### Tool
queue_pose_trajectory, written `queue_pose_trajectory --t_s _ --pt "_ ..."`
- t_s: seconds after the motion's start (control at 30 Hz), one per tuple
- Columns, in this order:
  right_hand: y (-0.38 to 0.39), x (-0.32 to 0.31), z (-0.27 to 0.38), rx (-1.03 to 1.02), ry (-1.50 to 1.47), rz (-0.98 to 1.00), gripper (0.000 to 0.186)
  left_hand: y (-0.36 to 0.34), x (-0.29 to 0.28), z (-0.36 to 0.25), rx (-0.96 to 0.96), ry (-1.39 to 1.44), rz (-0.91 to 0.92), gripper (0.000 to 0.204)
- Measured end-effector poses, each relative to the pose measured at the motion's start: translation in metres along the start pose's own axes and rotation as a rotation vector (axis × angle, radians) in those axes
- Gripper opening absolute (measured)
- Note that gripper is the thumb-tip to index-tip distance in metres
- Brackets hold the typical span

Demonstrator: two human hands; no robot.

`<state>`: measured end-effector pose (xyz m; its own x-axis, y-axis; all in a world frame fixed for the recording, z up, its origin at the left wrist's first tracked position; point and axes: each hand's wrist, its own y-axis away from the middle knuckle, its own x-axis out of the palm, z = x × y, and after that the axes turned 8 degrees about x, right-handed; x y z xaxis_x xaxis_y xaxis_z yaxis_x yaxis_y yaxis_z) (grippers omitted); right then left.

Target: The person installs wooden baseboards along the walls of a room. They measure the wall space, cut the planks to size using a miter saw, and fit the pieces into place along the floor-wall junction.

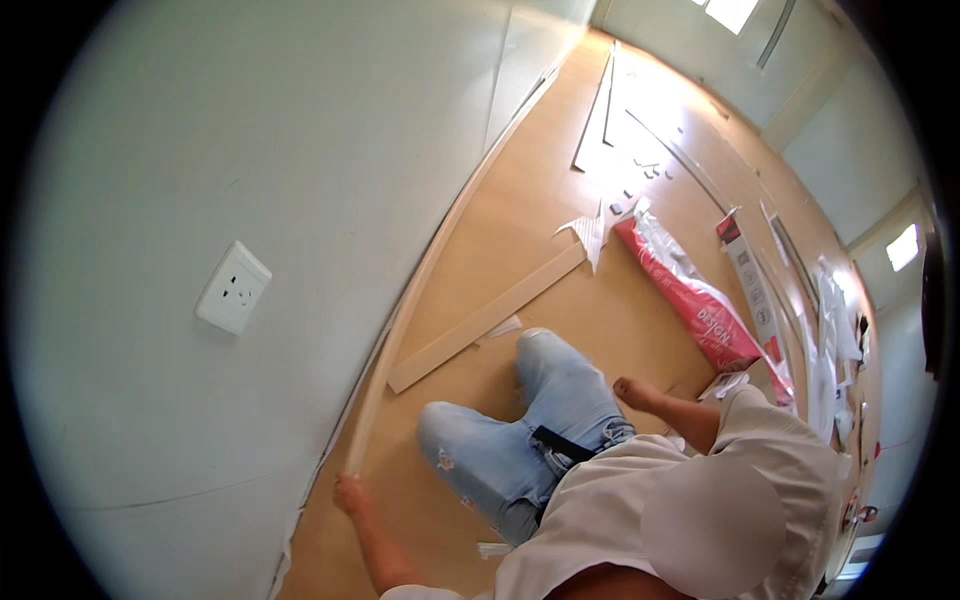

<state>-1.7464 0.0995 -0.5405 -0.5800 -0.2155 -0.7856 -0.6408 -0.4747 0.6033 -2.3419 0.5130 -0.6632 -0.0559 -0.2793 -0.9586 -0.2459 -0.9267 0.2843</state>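
My left hand (350,494), low beside the wall, is closed on the near end of a long wooden strip (432,262), which looks like skirting board. The strip runs along the foot of the wall into the distance, and a thin dark gap shows between them in places. My right hand (632,392) is curled into a fist to the right of my knees, with nothing visible in it. In front of my knees a shorter flat board (490,316) lies slantwise on the floor, its near end close to the strip.
A pale wall (130,360) with a white socket (234,288) rises at left. Right of me lie a red and white plastic package (690,295) and a long printed carton (752,285). Torn wrapping (590,236), small dark pieces (617,209) and thin strips (680,160) are scattered farther off.
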Motion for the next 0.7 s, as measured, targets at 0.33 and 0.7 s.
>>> queue_pose_trajectory --t_s 0.33,0.7 --pt "0.033 0.018 -0.025 -0.075 0.133 0.159 0.034 0.022 0.015 0.051 0.021 0.036 -0.103 0.031" --pt "0.013 -0.071 0.100 -0.040 0.021 0.040 0.030 -0.031 0.067 0.087 -0.054 -0.010 -0.025 0.026"
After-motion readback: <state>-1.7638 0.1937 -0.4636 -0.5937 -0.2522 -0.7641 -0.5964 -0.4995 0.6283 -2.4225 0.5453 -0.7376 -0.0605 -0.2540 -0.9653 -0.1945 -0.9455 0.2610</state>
